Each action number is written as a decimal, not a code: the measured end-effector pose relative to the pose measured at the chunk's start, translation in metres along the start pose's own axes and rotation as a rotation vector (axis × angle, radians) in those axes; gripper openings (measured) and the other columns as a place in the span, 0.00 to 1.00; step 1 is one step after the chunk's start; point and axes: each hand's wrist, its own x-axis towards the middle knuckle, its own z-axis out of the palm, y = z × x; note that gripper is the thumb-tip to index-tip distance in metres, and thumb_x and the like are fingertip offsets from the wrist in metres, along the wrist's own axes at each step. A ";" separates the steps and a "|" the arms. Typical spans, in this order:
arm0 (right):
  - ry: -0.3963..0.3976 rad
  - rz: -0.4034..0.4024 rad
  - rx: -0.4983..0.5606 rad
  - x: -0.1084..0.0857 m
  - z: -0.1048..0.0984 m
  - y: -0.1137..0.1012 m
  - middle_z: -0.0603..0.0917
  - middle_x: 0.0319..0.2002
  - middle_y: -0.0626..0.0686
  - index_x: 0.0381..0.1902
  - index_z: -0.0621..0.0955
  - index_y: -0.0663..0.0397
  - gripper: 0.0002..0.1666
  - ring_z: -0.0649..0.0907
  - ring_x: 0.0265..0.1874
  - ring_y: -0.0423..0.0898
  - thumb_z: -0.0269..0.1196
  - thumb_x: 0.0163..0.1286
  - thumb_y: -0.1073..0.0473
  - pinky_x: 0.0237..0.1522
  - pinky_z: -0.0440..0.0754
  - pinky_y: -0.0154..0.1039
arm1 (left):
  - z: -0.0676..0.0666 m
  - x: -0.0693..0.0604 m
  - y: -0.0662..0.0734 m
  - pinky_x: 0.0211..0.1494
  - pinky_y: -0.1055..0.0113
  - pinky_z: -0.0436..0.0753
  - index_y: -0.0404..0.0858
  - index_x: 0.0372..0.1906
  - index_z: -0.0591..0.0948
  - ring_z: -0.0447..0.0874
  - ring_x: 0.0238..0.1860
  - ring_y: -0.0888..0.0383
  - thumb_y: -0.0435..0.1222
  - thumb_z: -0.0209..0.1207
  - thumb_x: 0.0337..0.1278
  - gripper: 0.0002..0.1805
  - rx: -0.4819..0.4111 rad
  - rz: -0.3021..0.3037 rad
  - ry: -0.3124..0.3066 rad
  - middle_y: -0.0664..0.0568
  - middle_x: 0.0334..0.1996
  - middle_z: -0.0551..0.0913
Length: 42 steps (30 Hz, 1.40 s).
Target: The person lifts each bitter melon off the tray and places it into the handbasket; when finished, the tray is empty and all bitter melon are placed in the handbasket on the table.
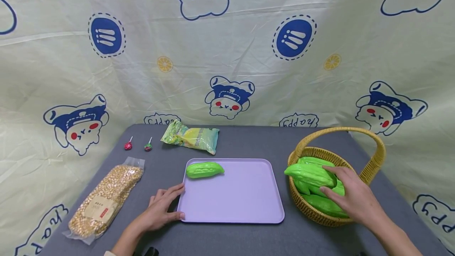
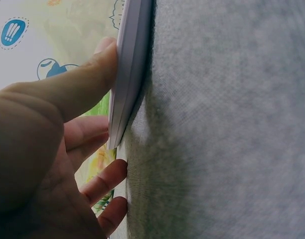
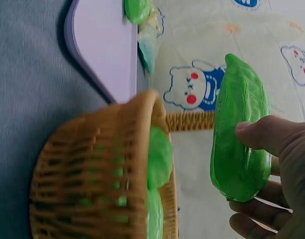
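Note:
My right hand (image 1: pixel 353 196) holds a green bitter melon (image 3: pixel 239 134) between thumb and fingers. In the right wrist view it is raised above the rim of a woven basket (image 1: pixel 302 208). More bitter melons (image 1: pixel 325 205) lie inside that basket, partly hidden by the held one and the hand. A purple tray (image 1: pixel 234 196) lies flat in the middle, with one bitter melon (image 1: pixel 204 170) at its far left corner. At the tray's left edge, my left hand (image 1: pixel 158 210) touches the rim with thumb and forefinger spread apart; its other fingers are off the tray in the left wrist view.
A clear bag of corn kernels (image 1: pixel 106 200) lies at the left. Behind the tray is a green and yellow packet (image 1: pixel 192 136). Red (image 1: pixel 128 144) and green (image 1: pixel 148 145) lollipops lie at the back left. The basket's tall handle (image 1: pixel 378 153) arches over it.

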 end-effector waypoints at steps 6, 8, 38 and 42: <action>-0.068 0.072 -0.002 0.003 -0.004 0.018 0.75 0.53 0.69 0.57 0.73 0.62 0.33 0.71 0.53 0.68 0.67 0.59 0.50 0.44 0.68 0.67 | 0.000 0.000 0.000 0.45 0.60 0.57 0.41 0.65 0.70 0.64 0.52 0.54 0.51 0.67 0.43 0.41 -0.004 -0.007 -0.005 0.51 0.70 0.65; -0.076 0.085 -0.013 0.003 -0.004 0.023 0.74 0.53 0.70 0.58 0.73 0.63 0.33 0.71 0.52 0.69 0.67 0.59 0.51 0.44 0.68 0.67 | 0.000 0.000 0.000 0.45 0.60 0.57 0.41 0.65 0.70 0.64 0.52 0.54 0.51 0.67 0.43 0.41 -0.007 -0.005 -0.003 0.51 0.70 0.65; -0.204 0.100 -0.121 0.038 0.000 0.065 0.75 0.52 0.75 0.57 0.73 0.68 0.31 0.72 0.48 0.72 0.64 0.59 0.57 0.46 0.68 0.66 | -0.001 0.000 0.000 0.45 0.61 0.56 0.41 0.65 0.70 0.63 0.54 0.53 0.51 0.67 0.44 0.41 -0.017 -0.019 -0.007 0.51 0.70 0.65; -0.248 0.112 -0.134 0.042 0.001 0.068 0.74 0.51 0.76 0.58 0.71 0.70 0.32 0.72 0.48 0.73 0.63 0.60 0.56 0.46 0.68 0.66 | -0.001 0.000 0.001 0.45 0.61 0.56 0.41 0.65 0.70 0.63 0.53 0.53 0.51 0.67 0.44 0.41 -0.018 -0.015 -0.004 0.51 0.70 0.65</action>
